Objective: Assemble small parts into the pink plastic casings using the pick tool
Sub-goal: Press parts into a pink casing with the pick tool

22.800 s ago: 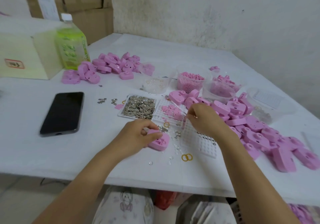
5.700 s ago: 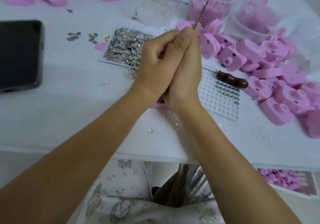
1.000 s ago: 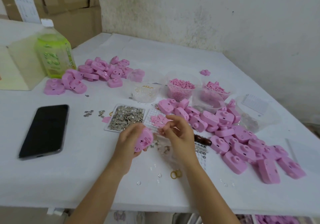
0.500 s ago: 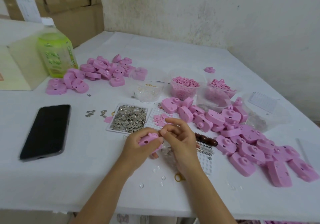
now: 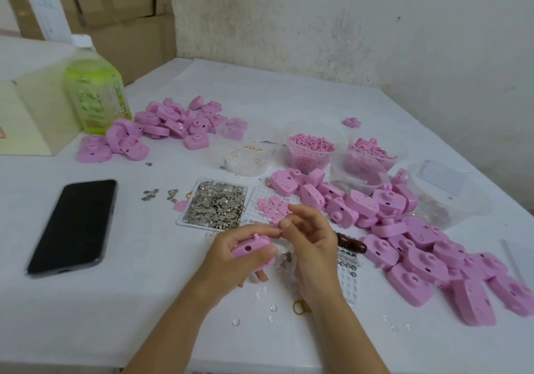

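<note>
Left hand (image 5: 231,253) grips one pink casing (image 5: 250,251), right hand (image 5: 313,242) curls beside it, contents untellable; pick tool (image 5: 350,243) lies on the surface, and the large casing pile (image 5: 410,235) probably awaits.

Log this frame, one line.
left hand: grips pink casing | right hand: fingertips at casing top | wooden-handled tool: on table, unheld

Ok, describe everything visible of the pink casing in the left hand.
The pink casing looks like matte moulded plastic, rounded, with one round hole facing the camera and a small stub on top. The left hand grips it above the table, fingers over it, thumb on its near edge. Fingertips of the right hand sit by its upper right corner; contact unclear.
</note>
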